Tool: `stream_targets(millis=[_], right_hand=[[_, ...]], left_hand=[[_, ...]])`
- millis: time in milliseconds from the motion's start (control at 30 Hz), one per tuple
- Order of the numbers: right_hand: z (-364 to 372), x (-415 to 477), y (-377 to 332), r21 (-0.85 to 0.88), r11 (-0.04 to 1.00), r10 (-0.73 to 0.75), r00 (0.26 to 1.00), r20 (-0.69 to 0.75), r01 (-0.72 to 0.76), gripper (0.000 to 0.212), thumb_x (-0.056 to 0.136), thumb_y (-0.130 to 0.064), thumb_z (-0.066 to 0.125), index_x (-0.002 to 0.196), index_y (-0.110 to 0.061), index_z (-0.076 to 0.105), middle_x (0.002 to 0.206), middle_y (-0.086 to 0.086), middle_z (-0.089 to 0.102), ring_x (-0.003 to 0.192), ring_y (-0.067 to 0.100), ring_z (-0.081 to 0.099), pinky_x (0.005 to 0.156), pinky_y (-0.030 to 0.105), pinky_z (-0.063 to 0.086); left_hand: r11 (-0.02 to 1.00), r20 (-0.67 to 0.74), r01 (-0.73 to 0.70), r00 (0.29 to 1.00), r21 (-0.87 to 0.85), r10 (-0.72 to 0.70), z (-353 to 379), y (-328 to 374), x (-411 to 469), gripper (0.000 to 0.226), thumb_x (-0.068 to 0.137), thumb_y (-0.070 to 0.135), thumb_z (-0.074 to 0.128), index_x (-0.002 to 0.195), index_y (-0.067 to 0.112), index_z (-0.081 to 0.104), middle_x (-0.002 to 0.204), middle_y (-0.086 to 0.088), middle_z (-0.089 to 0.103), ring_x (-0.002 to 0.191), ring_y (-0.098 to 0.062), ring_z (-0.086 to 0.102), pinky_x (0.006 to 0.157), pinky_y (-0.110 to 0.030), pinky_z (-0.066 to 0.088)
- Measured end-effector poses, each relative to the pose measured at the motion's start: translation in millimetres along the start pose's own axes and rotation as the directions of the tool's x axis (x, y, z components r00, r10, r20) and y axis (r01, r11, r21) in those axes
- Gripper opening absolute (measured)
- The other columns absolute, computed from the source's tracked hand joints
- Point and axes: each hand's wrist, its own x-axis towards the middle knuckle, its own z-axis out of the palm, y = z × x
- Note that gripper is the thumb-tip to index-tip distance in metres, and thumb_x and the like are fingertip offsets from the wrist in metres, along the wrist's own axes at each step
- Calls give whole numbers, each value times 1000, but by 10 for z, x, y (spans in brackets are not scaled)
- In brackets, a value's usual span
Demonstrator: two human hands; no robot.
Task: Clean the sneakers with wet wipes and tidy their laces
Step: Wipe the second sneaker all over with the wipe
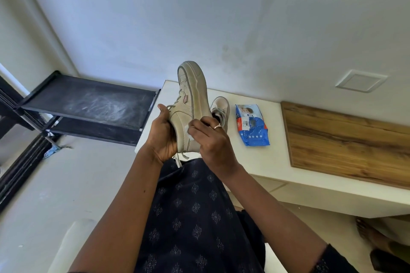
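My left hand (163, 137) grips a beige sneaker (192, 97) by its heel end and holds it up, toe pointing away and sole turned to the right. My right hand (210, 139) presses a white wet wipe (188, 129) against the sneaker's side near the heel, fingers curled round the wipe. Loose laces (181, 157) hang below the held shoe. The second beige sneaker (220, 107) stands on the white table (261, 162) just behind my right hand, partly hidden. A blue pack of wet wipes (251, 125) lies on the table to its right.
A black shoe rack (88, 104) with dusty shelves stands left of the table against the wall. A wooden panel (346, 137) covers the table's right part. A blue rag (52, 150) lies on the floor by the rack. A bare foot (372, 237) shows under the table.
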Motion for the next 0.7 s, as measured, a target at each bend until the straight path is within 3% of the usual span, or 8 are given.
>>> stream_targets(millis=[133,267,367,467,600,700], right_hand=[[28,230,132,-21,997,78,997,21,-78,25,81,3,47,94,1,69,99,12,68,90,29,60,76,36,54],[39,411,230,-54,983,178,984,-8,-178,25,70,11,71,93,2,70,101,15,69,91,33,63,76,36,55],[38,307,152,-23,984,173,984,-30,-174,21,78,6,60,96,1,70,103,13,68,93,30,62,79,33,53],[33,89,56,50,989,141,990,-21,-140,37,79,1,39,100,1,70,104,11,68,94,28,60,82,27,49],[26,-13,55,45,993,106,994,-9,-106,37,79,2,39,99,3,70,102,12,69,92,30,62,84,30,51],[47,159,159,-10,992,129,991,-35,-129,28,80,2,47,97,2,70,101,15,68,92,32,63,79,35,54]], left_hand=[[1000,4,-8,1000,8,8,26,-29,-10,76,95,60,10,115,8,62,110,-15,69,99,-26,68,88,-44,52],[999,18,-16,1000,44,15,31,-56,-16,69,96,58,13,120,11,57,114,-13,68,104,-27,66,92,-47,49],[1000,14,-22,1000,8,22,11,-47,-6,75,96,59,14,114,8,66,114,-15,68,103,-28,66,90,-47,50],[1000,21,-3,1000,-1,3,-37,-41,-1,80,93,63,15,112,6,68,117,-19,66,105,-30,65,90,-47,51],[1000,89,26,996,13,-27,-70,-57,-13,78,89,65,23,118,7,66,121,-21,63,108,-31,63,92,-46,51],[997,102,34,994,70,-41,-36,-88,-27,56,93,50,33,125,10,56,118,-17,65,104,-30,65,91,-46,52]])
